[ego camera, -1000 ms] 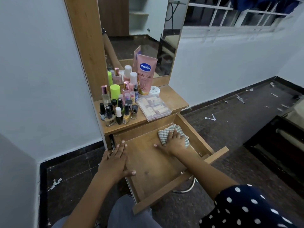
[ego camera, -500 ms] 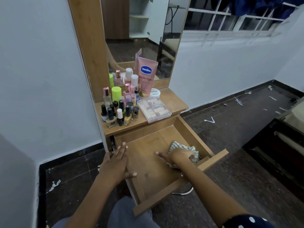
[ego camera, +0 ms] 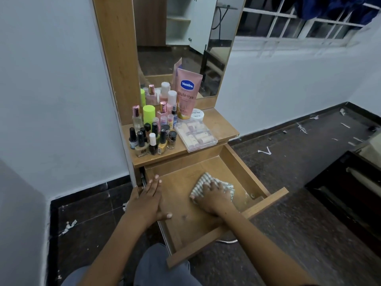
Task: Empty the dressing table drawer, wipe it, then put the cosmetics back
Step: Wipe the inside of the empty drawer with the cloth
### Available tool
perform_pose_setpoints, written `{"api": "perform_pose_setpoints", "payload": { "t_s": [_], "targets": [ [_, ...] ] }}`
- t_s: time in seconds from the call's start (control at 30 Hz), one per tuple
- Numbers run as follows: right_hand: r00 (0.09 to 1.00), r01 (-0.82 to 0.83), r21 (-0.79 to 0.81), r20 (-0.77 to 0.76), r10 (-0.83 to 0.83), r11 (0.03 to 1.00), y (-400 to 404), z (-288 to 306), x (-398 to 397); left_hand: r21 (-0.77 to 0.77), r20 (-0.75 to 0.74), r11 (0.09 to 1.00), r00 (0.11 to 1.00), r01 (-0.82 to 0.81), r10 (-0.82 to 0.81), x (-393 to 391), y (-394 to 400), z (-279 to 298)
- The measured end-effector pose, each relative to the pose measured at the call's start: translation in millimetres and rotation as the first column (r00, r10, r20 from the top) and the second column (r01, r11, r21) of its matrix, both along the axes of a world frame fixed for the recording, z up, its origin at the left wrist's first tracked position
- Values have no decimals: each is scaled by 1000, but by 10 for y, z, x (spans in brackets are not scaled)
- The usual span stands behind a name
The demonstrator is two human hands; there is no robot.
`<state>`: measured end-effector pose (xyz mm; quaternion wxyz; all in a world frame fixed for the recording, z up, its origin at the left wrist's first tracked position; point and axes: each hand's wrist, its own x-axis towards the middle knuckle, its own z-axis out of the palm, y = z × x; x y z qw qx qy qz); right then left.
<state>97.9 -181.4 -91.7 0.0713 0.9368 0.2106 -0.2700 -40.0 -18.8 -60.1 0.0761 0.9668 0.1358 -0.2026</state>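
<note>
Your right hand (ego camera: 213,196) presses the checked cloth (ego camera: 201,182) flat-fingered onto the drawer (ego camera: 243,170) floor; your left hand (ego camera: 147,200) rests open on its left wall.

The right hand (ego camera: 213,198) has slid the cloth (ego camera: 201,183) back from the drawer's right front corner — toward the middle.

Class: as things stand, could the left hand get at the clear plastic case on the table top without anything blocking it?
Probably yes. The left hand rests flat on the drawer's left edge, holding nothing. The clear plastic case lies at the table top's front edge, with nothing on it or between.
</note>
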Motion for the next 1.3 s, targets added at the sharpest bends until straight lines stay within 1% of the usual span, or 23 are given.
{"api": "perform_pose_setpoints", "payload": {
  "t_s": [0.1, 0.17, 0.3, 0.4, 0.47, 0.53, 0.6, 0.67, 0.77, 0.87, 0.93, 1.1, 1.3],
  "targets": [
    [992, 108, -118, 73, -100, 987, -49, 79, 123, -3, -5, 1000, 1000, 2, -2, -6, -2, -18],
    [982, 179, -193, 91, -164, 965, -109, 144, 167, -8, -5, 1000, 1000, -2, 2, -7, -5, -22],
    [975, 220, -250, 31, -220, 943, -132, 135, 191, -19, -4, 1000, 1000, -1, 1, -13, 4, -36],
    [976, 216, -319, 55, -209, 923, -115, 133, 201, -11, 0, 1000, 1000, -3, 3, -15, 14, -39],
    [972, 236, -308, 63, -228, 922, -70, 149, 168, -13, 2, 1000, 1000, -1, 1, -6, 21, -40],
    [960, 279, -235, 53, -275, 931, 12, 164, 54, -11, 1, 1000, 1000, -4, 4, 6, 22, -41],
    [958, 287, -160, 31, -286, 944, 103, 139, -105, -4, -1, 1000, 1000, -8, 8, 7, 16, -31],
    [958, 286, -149, 28, -285, 947, 133, 121, -213, -2, 3, 1000, 1000, -7, 7, 1, 5, -31],
    [943, 332, -167, 46, -329, 928, 63, 127, -122, -12, 11, 1000, 1000, -8, 8, 5, 5, -40],
    [963, 264, -227, 111, -244, 937, -10, 151, 52, -23, 8, 1000, 1000, -10, 10, 9, 24, -57],
    [967, 249, -267, 122, -224, 931, -47, 153, 143, -30, 13, 999, 1000, -11, 11, 8, 30, -66],
    [970, 241, -303, 100, -220, 922, -151, 106, 199, -33, 16, 999, 1000, -13, 13, -13, 10, -51],
    [964, 263, -329, 58, -259, 907, -176, 169, 181, -29, 22, 999, 1000, -15, 15, -22, -7, -45]
  ]
}}
